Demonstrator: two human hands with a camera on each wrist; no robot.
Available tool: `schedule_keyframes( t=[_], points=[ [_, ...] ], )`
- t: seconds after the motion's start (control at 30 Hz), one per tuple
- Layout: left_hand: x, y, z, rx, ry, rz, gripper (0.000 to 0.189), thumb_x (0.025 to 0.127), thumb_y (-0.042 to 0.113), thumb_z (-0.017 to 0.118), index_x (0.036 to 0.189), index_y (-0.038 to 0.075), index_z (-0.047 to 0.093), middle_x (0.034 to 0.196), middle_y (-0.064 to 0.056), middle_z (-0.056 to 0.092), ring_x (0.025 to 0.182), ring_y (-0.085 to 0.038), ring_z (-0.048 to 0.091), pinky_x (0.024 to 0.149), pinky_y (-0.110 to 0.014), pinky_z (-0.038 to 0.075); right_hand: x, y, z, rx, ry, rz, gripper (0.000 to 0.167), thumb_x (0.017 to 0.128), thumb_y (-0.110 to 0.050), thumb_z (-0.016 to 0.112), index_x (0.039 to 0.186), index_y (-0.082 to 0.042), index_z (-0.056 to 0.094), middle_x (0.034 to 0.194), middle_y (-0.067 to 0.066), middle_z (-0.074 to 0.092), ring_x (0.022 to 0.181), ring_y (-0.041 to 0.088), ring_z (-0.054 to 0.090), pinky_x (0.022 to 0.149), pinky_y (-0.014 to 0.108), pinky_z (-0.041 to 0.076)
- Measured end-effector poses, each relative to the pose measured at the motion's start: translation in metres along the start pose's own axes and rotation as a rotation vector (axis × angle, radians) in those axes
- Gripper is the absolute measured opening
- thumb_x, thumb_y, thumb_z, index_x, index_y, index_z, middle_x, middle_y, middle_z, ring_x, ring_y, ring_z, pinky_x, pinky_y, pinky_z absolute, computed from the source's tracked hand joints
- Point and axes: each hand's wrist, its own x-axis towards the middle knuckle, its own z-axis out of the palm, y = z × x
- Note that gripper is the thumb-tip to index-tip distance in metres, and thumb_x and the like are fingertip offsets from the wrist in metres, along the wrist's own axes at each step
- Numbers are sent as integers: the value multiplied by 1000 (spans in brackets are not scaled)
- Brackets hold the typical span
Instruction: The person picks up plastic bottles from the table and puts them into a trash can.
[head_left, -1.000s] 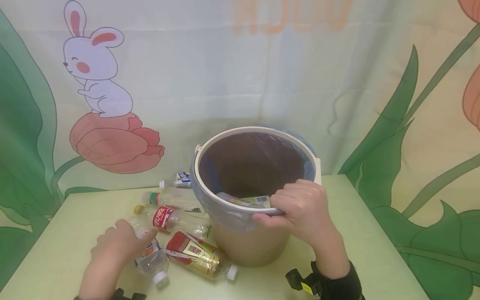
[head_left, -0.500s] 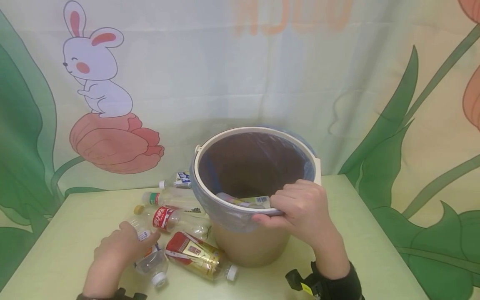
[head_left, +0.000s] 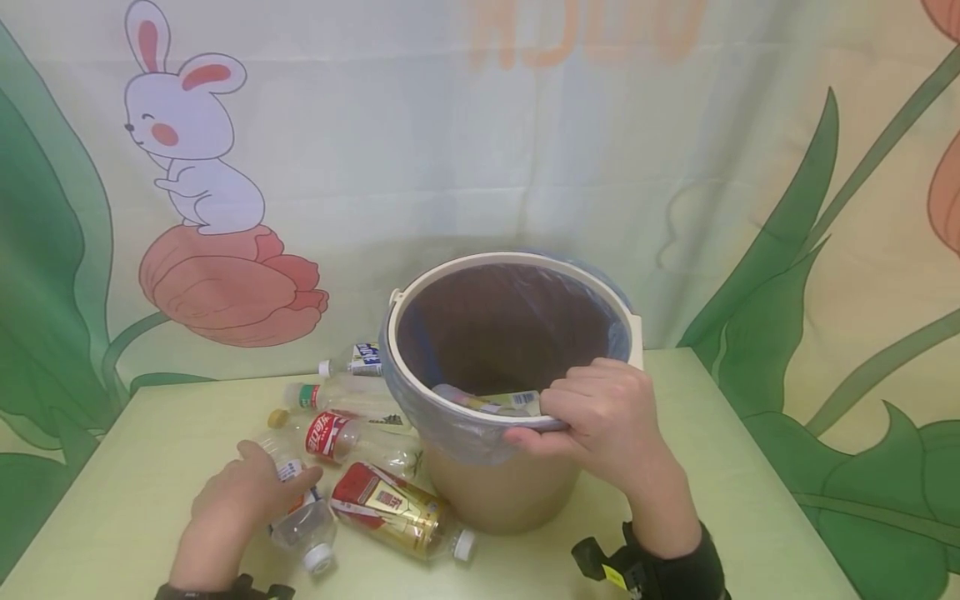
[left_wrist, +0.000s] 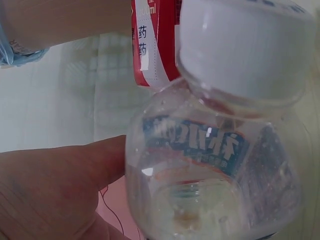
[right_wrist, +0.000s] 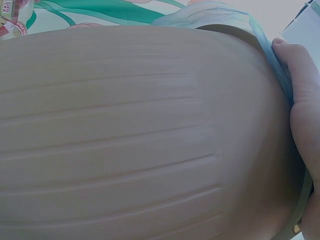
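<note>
My left hand (head_left: pixel 236 492) grips a clear plastic bottle (head_left: pixel 303 525) lying on the table, its white cap pointing toward me. In the left wrist view, the thumb (left_wrist: pixel 95 160) lies against the side of this bottle (left_wrist: pixel 210 165); the other fingers are mostly hidden. My right hand (head_left: pixel 600 417) grips the front right rim of a beige trash bin (head_left: pixel 498 492), fingers over the inside and thumb outside. A bluish plastic liner (head_left: pixel 465 437) folds over the rim. Inside the bin, near the front wall, some packaging with a barcode (head_left: pixel 521 400) shows.
Beside the bin lie a red-and-gold labelled bottle (head_left: pixel 393 510), a red-labelled bottle with a yellow cap (head_left: pixel 352 442), a green-labelled bottle (head_left: pixel 345 396) and a blue-and-white labelled bottle (head_left: pixel 363 358). A printed curtain (head_left: pixel 480 150) hangs behind the table (head_left: pixel 112 483).
My left hand has shifted slightly to the right on the clear bottle, whose cap end has moved a little. My right hand and the bin have stayed put.
</note>
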Motion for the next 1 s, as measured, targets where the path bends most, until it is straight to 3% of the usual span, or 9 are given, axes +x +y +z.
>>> schedule_keyframes(
  t=[0.27,0.5,0.8,1.0],
  points=[
    [4,-4,1,-13,2,-6,123,99,62,69,151,-30,7,133,-55,48,114,-60,62,96,-67,54,1,0,0,-6,-11,-4,69,107,-64,60,58,-23,33,54,-10,26,49,7,18,47,24,17],
    [8,-7,6,-32,20,-16,117,101,49,69,153,-30,0,141,-60,33,129,-72,49,103,-74,49,1,-1,1,-13,-7,-8,69,106,-64,61,58,-23,34,54,-10,27,48,7,19,46,24,18],
    [14,-16,11,-64,65,-28,115,97,35,69,151,-32,-7,140,-63,28,126,-73,50,100,-76,49,0,-1,1,-5,-2,-4,69,106,-65,60,57,-23,35,54,-11,28,49,6,19,47,23,18],
    [16,-18,12,-60,59,-56,114,95,40,71,147,-35,2,135,-60,35,123,-70,53,100,-75,50,0,-1,0,-7,6,2,68,106,-65,59,58,-23,36,54,-11,28,49,6,20,47,23,18]
  ],
)
